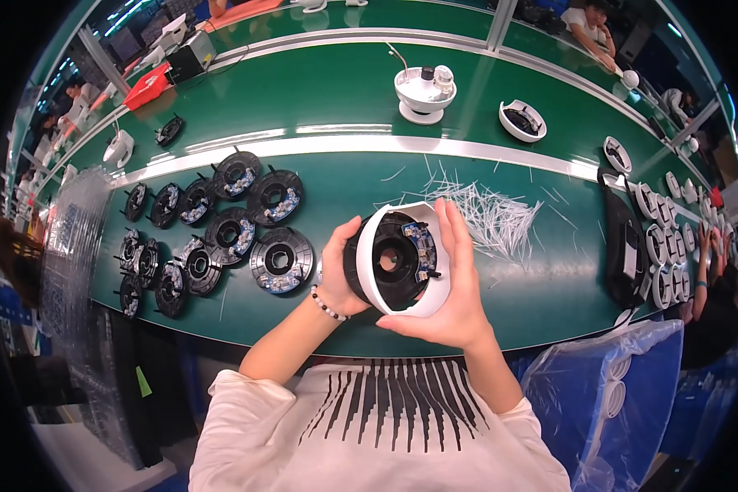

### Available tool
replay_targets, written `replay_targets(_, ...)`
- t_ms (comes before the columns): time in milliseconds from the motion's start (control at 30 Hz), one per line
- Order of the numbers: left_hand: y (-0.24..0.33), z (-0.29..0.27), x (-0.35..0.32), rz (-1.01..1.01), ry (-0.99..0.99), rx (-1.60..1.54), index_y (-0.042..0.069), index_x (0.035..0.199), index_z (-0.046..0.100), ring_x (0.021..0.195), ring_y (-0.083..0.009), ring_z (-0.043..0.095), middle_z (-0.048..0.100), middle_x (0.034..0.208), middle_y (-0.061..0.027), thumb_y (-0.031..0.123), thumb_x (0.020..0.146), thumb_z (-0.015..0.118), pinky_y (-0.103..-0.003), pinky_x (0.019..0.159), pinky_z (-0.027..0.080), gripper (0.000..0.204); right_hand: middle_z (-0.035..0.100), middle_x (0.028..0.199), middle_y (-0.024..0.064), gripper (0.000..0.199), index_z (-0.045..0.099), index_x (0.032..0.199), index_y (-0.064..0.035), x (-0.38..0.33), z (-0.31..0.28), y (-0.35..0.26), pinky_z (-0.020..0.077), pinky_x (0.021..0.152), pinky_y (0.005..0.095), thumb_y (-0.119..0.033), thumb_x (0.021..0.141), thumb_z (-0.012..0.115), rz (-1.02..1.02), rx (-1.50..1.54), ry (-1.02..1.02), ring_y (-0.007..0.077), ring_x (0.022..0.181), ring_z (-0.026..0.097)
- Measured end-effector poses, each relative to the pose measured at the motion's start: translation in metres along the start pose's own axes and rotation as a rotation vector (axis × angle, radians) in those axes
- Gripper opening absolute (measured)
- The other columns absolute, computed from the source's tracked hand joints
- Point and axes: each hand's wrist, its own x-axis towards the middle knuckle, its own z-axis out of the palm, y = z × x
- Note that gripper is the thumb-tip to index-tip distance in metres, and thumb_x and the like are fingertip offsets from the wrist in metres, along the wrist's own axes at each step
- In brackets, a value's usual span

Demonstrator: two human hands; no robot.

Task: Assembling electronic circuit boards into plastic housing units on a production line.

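Between my two hands, above the green bench, is a white rounded housing (425, 305) with a black disc part (392, 233) set in its opening. A curved circuit board (425, 246) lies along the disc's right side, and a round hole is at its middle. My left hand (342, 279) curls round the left side, where black shows behind the white rim. Around the right side of the white housing wraps my right hand (461, 299), its fingers upward and its thumb along the bottom edge. Left of my hands lie several black discs with circuit boards (280, 261).
A heap of thin white strips (500, 220) lies right of my hands. White housings (658, 246) stand in rows at the far right, near a black bag-like item (623, 246). Beyond the pale rail are a white bowl-shaped holder (425, 97) and another white housing (512, 129). Plastic sheeting covers a blue bin (652, 369).
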Motion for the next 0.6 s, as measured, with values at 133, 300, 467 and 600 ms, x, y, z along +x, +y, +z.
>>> replay_targets(133,-0.001,0.004,0.001,0.01,0.15,0.075,0.005,0.107,0.05,0.087,-0.0228,0.055,0.056,0.096,-0.0112,0.044,0.081,0.035,-0.039,0.079,0.045,0.048,0.017,0.133,0.0229,0.116,0.008,0.13,0.002,0.002,-0.002,0.005,0.0245,0.098,0.0371,-0.023,0.044,0.082,0.047,0.066,-0.035,0.0295,0.123,0.023)
replay_targets(300,0.0,0.006,0.007,-0.007,0.018,-0.029,0.004,0.108,0.05,0.092,-0.023,0.053,0.054,0.102,-0.0119,0.044,0.084,0.032,-0.037,0.084,0.043,0.05,0.021,0.13,0.0255,0.109,0.017,0.127,0.0028,0.003,0.007,-0.007,0.0254,0.094,0.0437,-0.032,0.045,0.079,-0.118,-0.34,0.026,0.0373,0.117,0.026)
replay_targets(467,0.001,0.0,0.009,-0.033,0.045,0.012,0.005,0.109,0.05,0.093,-0.0218,0.053,0.055,0.103,-0.0113,0.043,0.085,0.03,-0.036,0.083,0.043,0.049,0.022,0.129,0.0259,0.107,0.02,0.127,-0.0004,0.003,0.003,0.001,0.0253,0.093,0.0467,-0.034,0.044,0.08,-0.165,-0.433,-0.077,0.04,0.116,0.027)
replay_targets(600,-0.005,-0.001,0.011,-0.03,0.007,-0.002,0.005,0.112,0.047,0.095,-0.0215,0.053,0.053,0.106,-0.0109,0.043,0.085,0.028,-0.036,0.084,0.043,0.05,0.024,0.127,0.0267,0.108,0.021,0.126,-0.0002,0.006,-0.006,0.005,0.026,0.092,0.0467,-0.029,0.041,0.08,-0.16,-0.307,-0.101,0.0423,0.114,0.027)
